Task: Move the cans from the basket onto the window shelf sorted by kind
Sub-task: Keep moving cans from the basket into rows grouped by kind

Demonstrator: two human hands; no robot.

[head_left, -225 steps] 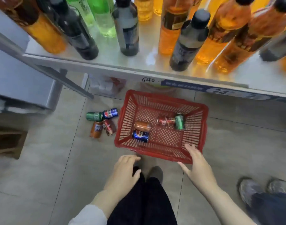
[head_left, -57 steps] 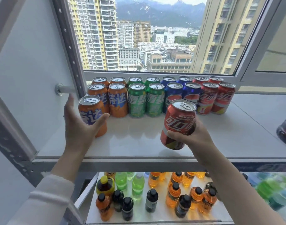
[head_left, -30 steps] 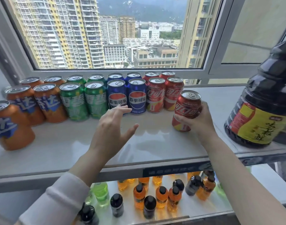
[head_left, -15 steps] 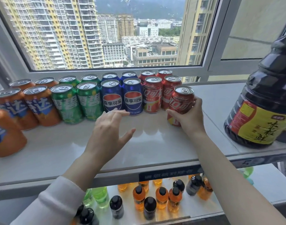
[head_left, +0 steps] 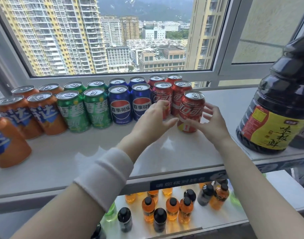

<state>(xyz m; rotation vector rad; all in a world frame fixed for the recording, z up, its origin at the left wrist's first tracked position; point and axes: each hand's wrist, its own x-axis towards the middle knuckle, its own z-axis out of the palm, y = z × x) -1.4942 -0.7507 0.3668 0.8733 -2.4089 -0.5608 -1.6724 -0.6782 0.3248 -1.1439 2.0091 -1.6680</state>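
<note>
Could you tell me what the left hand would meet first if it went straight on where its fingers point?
Probably the red can beside the blue cans; fingertips of the left hand overlap it in the picture, though depth is unclear.

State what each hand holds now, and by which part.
Nothing is gripped. The front red cola can stands on the window shelf; the left hand and right hand flank it with open fingers. Contact is unclear.

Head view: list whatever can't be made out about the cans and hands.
Front red can: blur on left hand and right hand hides whether either touches it.
Back-row cans: labels hidden by the front row.
Leftmost orange can: cut off by the frame's left edge.
Basket: outside the head view.
</note>
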